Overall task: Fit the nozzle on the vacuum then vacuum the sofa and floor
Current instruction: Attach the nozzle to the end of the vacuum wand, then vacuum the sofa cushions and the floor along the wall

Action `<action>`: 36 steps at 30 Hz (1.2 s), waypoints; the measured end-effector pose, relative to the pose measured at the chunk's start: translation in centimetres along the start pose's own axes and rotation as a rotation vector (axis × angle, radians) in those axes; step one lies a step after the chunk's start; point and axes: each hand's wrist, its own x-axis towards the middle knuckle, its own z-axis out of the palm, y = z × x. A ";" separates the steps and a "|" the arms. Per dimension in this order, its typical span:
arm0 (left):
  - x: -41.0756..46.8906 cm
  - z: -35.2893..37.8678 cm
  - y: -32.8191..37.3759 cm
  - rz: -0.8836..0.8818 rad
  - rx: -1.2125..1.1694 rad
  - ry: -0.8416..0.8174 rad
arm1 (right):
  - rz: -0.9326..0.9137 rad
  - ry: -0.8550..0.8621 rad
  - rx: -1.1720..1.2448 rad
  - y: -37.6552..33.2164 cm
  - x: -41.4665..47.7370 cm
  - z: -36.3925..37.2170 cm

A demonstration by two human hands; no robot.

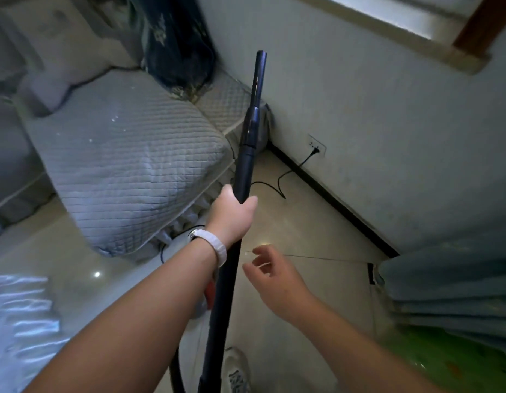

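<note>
As the nozzle [256,92] appears already seated on the tube [246,171], the step in hand is judged to be vacuuming the sofa [127,154].

- Nozzle: slim, dark, raised in the air, tip toward the wall corner beyond the far cushion; touching nothing.
- Left hand [232,214]: wrapped round the tube about midway; watch [215,245] on the wrist.
- Right hand [274,276]: free, fingers loosely curled, just beside the tube, holding nothing.
- Sofa: quilted grey cover; pale specks [114,119] on the near cushion.
- Cord [280,182]: plugged into the wall socket [317,144], trailing over the floor [303,222].

Handling note: bring the right hand onto the lower tube for control and lower the tip onto the cushion. Draw slow strokes along the quilting toward the specks, and keep feet off the cord.
</note>
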 end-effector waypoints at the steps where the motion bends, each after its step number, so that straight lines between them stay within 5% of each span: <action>1: -0.4 -1.3 0.0 -0.014 -0.066 0.024 | 0.011 -0.030 -0.007 -0.8 -0.6 1.1; 5: -1.4 -6.9 0.8 -0.066 -0.386 0.131 | 0.015 -0.164 -0.027 -3.9 -3.1 5.2; 11: -1.8 -16.0 0.3 -0.090 -0.801 0.279 | -0.115 -0.110 -0.174 -8.6 -3.7 8.6; 18: -1.6 -21.7 -7.2 -0.264 -1.076 0.269 | -0.180 -0.206 -0.650 -12.8 -2.5 11.3; 24: -0.5 -21.0 -13.0 -0.412 -1.308 0.211 | -0.183 -0.236 -0.957 -13.2 0.6 11.9; 36: 6.6 -15.3 -23.6 -0.796 -1.439 0.302 | -0.108 -0.480 -1.011 -5.5 13.5 15.8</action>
